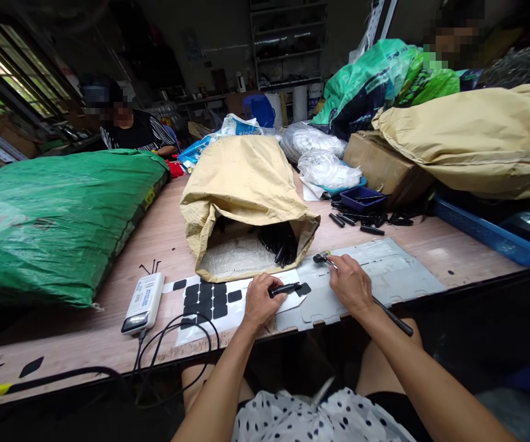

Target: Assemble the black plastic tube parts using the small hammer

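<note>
Before the beige sack (246, 178), the left grip (262, 301) pinches a black tube (286, 290), seemingly mid-work; the right grip (350, 282) wraps a black-handled tool (392, 317). Plenty of dark pieces (280, 242) lie inside the sack.

Feed's pretty dim at my end: the shelves (289, 49) way back melt into murk, while daylight blows out hard through the window (10, 64) at upper left. The table (157, 224) gets decent soft light, then it's near black underneath. I'm seeing shine on the plastic bags (327, 169), stretched wide-lens edges, and pixelated blocks up top.
</note>
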Tool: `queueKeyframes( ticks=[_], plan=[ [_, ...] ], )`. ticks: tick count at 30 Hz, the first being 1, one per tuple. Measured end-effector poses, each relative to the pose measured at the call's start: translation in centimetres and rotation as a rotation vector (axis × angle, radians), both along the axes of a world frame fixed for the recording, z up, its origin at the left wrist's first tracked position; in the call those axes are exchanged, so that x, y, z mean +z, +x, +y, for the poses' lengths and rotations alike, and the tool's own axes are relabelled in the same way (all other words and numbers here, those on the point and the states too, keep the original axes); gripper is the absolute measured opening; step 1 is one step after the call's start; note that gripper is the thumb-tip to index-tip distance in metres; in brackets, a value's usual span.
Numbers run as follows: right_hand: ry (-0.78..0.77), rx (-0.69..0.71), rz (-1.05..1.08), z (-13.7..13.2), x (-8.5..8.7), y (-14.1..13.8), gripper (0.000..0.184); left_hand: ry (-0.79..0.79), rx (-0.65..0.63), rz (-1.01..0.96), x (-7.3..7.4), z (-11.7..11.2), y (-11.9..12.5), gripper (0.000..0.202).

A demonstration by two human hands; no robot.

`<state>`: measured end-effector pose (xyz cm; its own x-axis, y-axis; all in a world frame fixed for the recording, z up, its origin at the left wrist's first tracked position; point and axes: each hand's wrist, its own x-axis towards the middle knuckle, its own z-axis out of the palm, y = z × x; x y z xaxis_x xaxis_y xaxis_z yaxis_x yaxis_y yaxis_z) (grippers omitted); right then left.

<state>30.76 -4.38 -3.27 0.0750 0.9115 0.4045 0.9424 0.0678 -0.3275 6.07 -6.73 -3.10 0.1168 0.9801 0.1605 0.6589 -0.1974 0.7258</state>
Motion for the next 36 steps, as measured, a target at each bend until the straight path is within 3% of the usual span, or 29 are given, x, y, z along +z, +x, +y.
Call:
queueKeyframes(
  ticks=[7,15,36],
  plan=[
    [0.021,-0.033,-0.194,1.3,-1.3,-1.0,0.027,0.001,-0.004,-0.009,-0.1,0.1,-0.1,0.013],
    [0.023,-0.035,-0.254,1.2,-1.2,-1.2,0.026,0.017,-0.027,-0.021,-0.1,0.1,-0.3,0.006],
    [0.03,-0.039,-0.27,1.2,-1.3,-1.3,0.026,0.017,-0.056,0.039,0.1,-0.1,-0.3,0.027]
  ],
)
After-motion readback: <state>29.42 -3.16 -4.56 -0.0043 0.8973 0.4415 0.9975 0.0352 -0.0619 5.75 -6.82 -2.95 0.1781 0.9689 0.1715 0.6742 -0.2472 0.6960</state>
